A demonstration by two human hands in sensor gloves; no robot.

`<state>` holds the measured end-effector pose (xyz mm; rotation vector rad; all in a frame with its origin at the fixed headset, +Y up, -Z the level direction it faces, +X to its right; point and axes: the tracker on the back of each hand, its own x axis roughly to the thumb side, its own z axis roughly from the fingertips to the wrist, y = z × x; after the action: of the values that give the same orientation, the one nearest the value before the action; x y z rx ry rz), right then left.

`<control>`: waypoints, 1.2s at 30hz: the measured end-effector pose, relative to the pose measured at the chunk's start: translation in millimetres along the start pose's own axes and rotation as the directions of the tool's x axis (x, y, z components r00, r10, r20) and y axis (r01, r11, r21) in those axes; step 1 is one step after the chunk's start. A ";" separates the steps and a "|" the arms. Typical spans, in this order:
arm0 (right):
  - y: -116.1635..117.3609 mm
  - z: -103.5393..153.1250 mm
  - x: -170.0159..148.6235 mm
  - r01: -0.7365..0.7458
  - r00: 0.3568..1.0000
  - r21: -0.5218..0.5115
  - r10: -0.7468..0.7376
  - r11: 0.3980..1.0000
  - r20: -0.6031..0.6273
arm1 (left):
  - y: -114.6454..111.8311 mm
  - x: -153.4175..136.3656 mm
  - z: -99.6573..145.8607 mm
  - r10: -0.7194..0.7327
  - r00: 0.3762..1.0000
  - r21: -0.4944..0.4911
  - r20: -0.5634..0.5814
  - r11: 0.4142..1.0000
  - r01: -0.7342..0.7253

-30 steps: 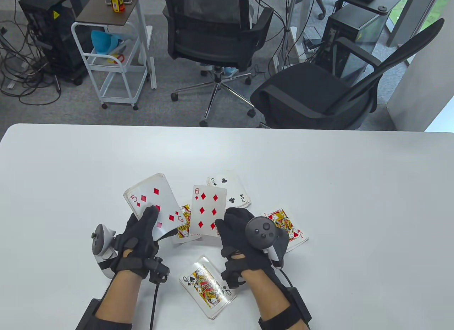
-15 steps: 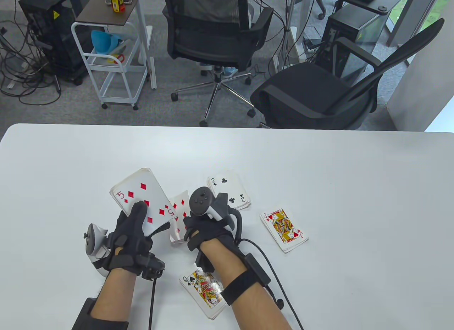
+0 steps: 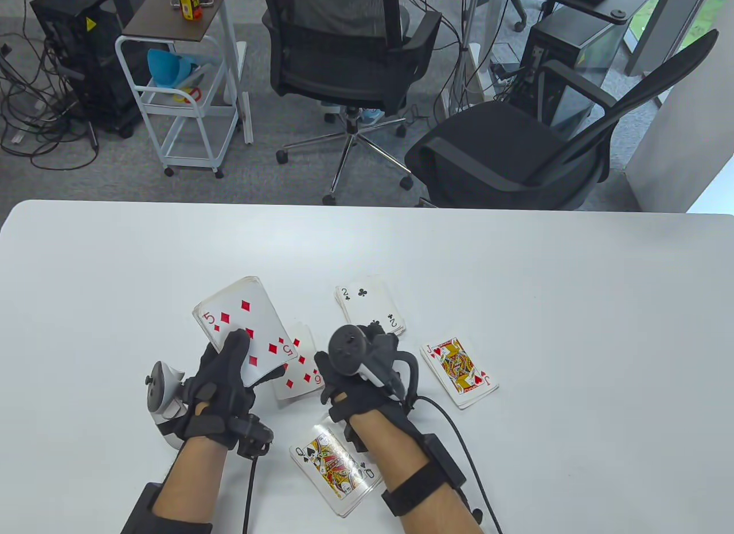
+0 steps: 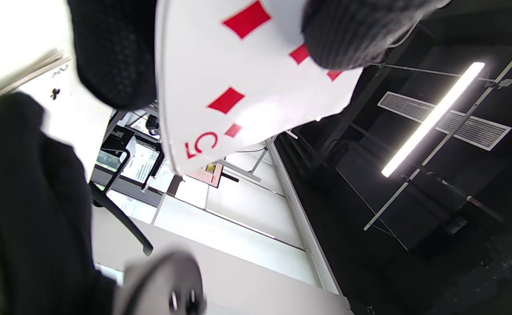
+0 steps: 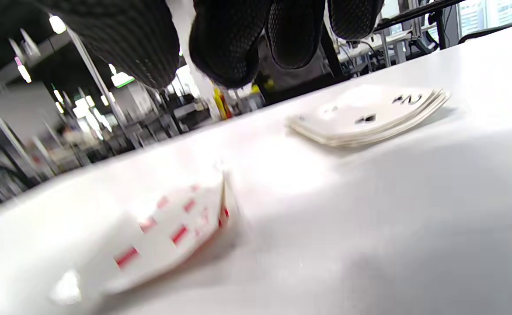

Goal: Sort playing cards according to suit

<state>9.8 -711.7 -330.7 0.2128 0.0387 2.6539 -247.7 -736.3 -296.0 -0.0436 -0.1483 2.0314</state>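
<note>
Left hand (image 3: 221,385), lower left of table view, grips deck (image 3: 243,327), five of diamonds on top, thumb across face. Right hand (image 3: 355,379), lower centre, fingers loosely curled, holding nothing, above diamond pile (image 3: 298,373). Club pile (image 3: 370,304) just beyond.

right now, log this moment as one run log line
left hand: holds deck, red five of diamonds on top | right hand: empty above table | diamonds pile: six on top | step: sorting ongoing
</note>
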 end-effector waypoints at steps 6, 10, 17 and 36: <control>-21.9 25.8 -26.8 0.236 0.968 -0.186 -0.212 0.954 0.136 | -13.1 -18.8 -0.9 -0.050 0.996 -0.067 -0.079 0.997 0.044; -25.4 35.0 -29.3 0.342 0.931 -0.259 -0.289 0.903 0.221 | -20.1 -31.3 0.2 -0.104 0.987 -0.103 -0.119 0.990 0.092; -15.9 40.2 -24.4 0.375 0.911 -0.218 -0.314 0.901 0.267 | -24.7 -41.6 0.4 -0.177 0.971 -0.145 -0.163 0.977 0.154; 2.5 44.0 -8.1 0.325 0.920 -0.194 -0.262 0.926 0.292 | -28.7 -48.7 4.0 -0.188 0.966 -0.131 -0.178 0.977 0.166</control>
<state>22.7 -718.1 -288.3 0.4384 -0.3108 2.2827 -200.7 -767.4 -290.2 -0.2866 -0.1436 1.8266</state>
